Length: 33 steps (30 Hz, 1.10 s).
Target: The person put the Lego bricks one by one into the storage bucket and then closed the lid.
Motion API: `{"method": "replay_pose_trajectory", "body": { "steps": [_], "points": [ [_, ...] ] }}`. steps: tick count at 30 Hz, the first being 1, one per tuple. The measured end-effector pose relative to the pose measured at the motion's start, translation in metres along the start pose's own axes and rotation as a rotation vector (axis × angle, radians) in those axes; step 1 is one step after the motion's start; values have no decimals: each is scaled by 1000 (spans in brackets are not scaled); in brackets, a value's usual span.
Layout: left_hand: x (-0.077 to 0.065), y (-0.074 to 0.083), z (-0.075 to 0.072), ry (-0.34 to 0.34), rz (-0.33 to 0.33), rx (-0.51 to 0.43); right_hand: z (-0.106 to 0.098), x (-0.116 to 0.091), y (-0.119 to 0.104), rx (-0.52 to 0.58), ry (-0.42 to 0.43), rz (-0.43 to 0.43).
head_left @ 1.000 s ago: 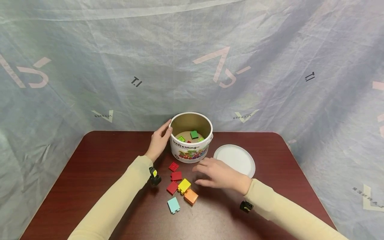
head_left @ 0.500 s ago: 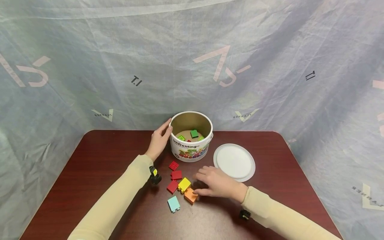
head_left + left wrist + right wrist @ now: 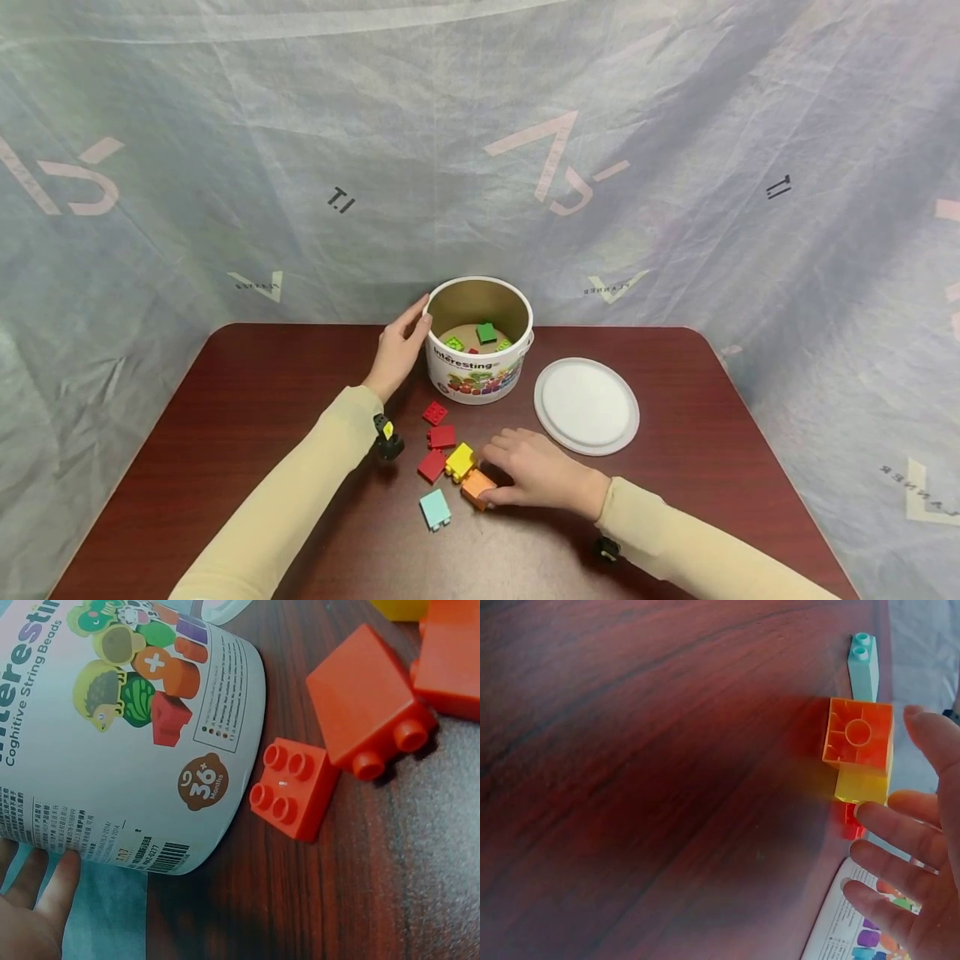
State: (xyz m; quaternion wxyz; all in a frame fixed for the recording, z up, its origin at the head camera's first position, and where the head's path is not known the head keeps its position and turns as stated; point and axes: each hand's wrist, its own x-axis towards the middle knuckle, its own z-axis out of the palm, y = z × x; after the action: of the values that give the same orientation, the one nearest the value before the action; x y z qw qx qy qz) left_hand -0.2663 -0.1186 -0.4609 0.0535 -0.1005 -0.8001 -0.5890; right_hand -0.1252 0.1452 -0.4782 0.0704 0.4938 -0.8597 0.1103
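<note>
My left hand (image 3: 395,357) touches the left side of a white bucket (image 3: 474,385) near its rim. In the left wrist view its fingertips (image 3: 66,864) lie against the printed wall. The right hand (image 3: 543,472) is low over the table, thumb at the right edge of an orange toy brick (image 3: 477,488), fingers spread near a yellow brick (image 3: 461,461). In the right wrist view, the orange brick's hollow underside (image 3: 859,733) faces the camera, between thumb and index finger. Left of these lie red bricks (image 3: 432,466) (image 3: 371,697) and a light-blue brick (image 3: 435,509).
Inside the bucket are a dark green brick (image 3: 486,333), light green bricks (image 3: 453,343) and a bit of red. A round white lid (image 3: 587,404) lies flat on the dark wooden table (image 3: 285,375), right of the bucket. A grey cloth (image 3: 420,150) hangs behind.
My right hand has come down and toward the front of the table, its thumb reaching the orange brick and uncovering more of the lid. The left hand stays at the bucket.
</note>
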Motion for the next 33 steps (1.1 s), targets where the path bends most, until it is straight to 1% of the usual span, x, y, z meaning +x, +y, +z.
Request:
{"method": "replay_pose_trajectory", "body": {
  "steps": [5,14,21,27,33],
  "points": [
    [-1,1,0,-6,-8,4,2,1,-3,-35,8,12],
    [0,1,1,-2,-12,8,8,0,-11,-33,-47,44],
    [0,1,1,-3,-6,14,8,-2,-9,-29,-68,62],
    [0,-2,0,-2,-1,12,3,-7,-5,-27,-40,52],
    [1,-3,1,3,10,14,3,-11,-2,-43,-24,40]
  ]
}}
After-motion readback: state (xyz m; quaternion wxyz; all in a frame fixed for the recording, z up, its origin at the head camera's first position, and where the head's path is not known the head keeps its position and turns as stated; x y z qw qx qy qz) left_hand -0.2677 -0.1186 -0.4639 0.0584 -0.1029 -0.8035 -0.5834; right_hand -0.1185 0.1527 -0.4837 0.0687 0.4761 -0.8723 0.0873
